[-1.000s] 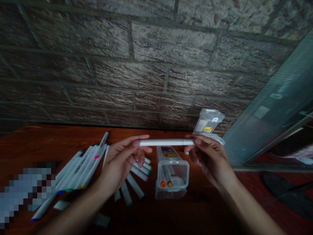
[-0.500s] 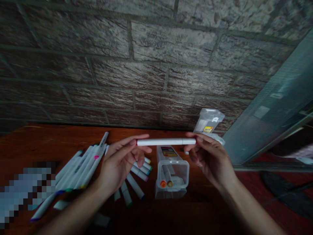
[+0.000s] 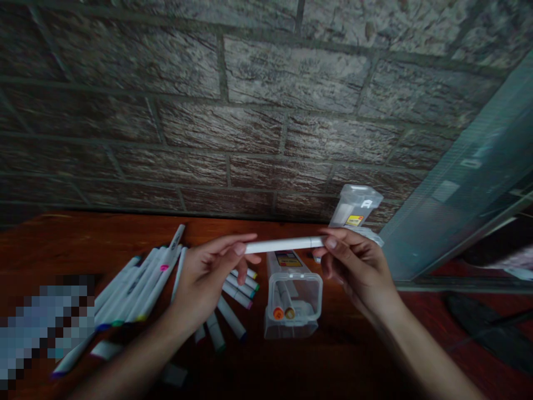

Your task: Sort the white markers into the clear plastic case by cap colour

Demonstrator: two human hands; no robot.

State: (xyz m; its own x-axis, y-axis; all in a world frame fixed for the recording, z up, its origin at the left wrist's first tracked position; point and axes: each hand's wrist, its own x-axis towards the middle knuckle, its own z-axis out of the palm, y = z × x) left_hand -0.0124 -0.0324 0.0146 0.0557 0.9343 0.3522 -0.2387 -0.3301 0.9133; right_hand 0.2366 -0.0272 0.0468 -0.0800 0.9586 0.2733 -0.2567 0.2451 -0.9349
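White marker (image 3: 285,244) held up above the open case (image 3: 295,275), left hand (image 3: 199,275) and right hand (image 3: 363,269) each pinching one end, spare fingers loosely curled; grip probably leaves the barrel visible. Two markers (image 3: 278,314) lie inside the case. Left of it, loose markers (image 3: 144,286) on the counter (image 3: 104,230), likely spread so cap colours show.

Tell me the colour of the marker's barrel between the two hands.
The marker has a white barrel, seen best in the head view.
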